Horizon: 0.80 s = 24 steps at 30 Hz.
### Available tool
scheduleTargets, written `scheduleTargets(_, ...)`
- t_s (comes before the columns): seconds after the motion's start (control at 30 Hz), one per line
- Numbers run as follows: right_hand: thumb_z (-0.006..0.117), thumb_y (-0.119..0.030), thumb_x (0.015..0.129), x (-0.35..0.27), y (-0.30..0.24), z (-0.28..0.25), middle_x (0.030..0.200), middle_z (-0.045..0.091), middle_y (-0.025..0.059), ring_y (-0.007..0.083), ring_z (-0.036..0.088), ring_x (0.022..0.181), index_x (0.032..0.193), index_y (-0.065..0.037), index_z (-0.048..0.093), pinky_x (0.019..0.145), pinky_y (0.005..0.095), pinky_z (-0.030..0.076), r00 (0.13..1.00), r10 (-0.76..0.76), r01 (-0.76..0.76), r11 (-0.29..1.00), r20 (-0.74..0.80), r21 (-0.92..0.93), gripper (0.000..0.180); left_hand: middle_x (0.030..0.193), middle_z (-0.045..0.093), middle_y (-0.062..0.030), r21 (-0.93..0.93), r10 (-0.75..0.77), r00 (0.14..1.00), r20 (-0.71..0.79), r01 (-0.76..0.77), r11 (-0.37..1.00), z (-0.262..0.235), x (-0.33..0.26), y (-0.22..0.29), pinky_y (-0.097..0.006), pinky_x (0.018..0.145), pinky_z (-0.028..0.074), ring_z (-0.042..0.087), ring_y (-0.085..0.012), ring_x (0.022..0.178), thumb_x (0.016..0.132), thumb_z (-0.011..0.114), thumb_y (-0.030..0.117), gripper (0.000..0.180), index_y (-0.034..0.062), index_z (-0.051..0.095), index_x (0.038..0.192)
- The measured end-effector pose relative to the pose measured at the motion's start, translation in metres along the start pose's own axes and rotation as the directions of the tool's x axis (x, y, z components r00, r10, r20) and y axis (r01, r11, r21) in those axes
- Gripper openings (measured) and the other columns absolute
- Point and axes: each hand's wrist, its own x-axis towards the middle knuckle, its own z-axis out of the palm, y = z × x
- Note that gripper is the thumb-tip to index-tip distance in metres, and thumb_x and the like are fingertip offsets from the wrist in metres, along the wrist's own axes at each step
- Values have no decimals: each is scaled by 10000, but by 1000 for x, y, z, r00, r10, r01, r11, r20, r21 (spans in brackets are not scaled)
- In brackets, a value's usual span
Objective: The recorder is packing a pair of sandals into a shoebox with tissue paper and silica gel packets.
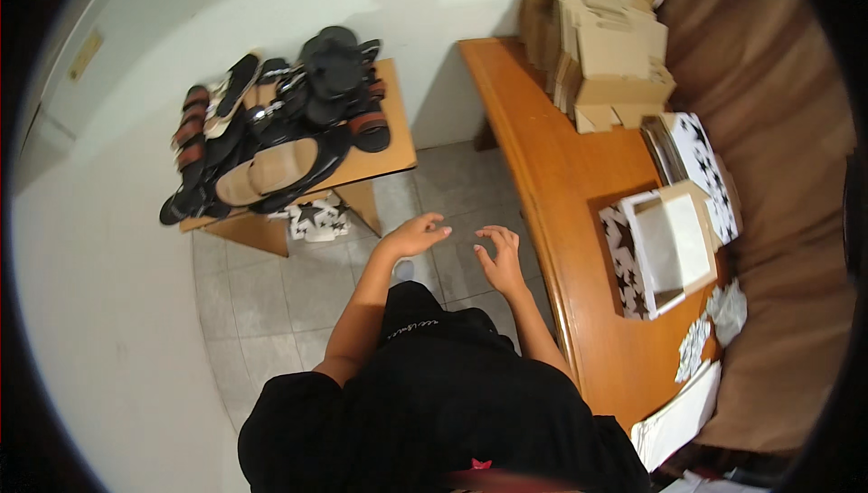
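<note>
My left hand [418, 235] and my right hand [498, 257] hang in front of my body above the tiled floor, a short gap between them. Both have fingers loosely curled and apart, with nothing in them. To the left of my left hand stands a small wooden table [398, 136] heaped with shoes. Among them are a black shoe with a beige insole [271, 172], brown strapped sandals [192, 131] and a black-and-cream shoe [233, 95]. Right of my right hand, a star-patterned box [626, 262] sits open on the long desk, white paper showing inside.
On the orange wooden desk [579, 195], folded brown cardboard boxes [619, 50] stack at the far end. Another star-patterned box [701, 163], crumpled paper [693, 348] and white sheets [678, 416] lie along its right side, by a brown curtain [778, 312]. Star-patterned material [316, 220] shows beneath the small table.
</note>
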Motion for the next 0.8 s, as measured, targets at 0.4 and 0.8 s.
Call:
scheduleTargets(0.4, 610, -118, 769, 149, -109, 167, 1039, 560, 135, 319, 467, 1008, 998, -58, 591, 912, 388, 343, 933, -270, 228, 955, 237, 189, 238, 980, 606, -101, -165, 73, 700, -710, -266, 950, -199, -105, -84, -267, 740, 444, 560, -141, 854, 859, 581, 277, 374, 6, 555, 1116)
scheduleTargets(0.8, 593, -117, 776, 323, -219, 323, 1025, 538, 159, 326, 509, 977, 1044, -31, 556, 860, 384, 401, 829, -485, 382, 854, 278, 353, 284, 938, 623, -175, -145, -139, 543, -828, 32, 989, -364, -60, -175, -323, 767, 470, 617, -281, 877, 780, 648, 280, 495, -48, 530, 1132)
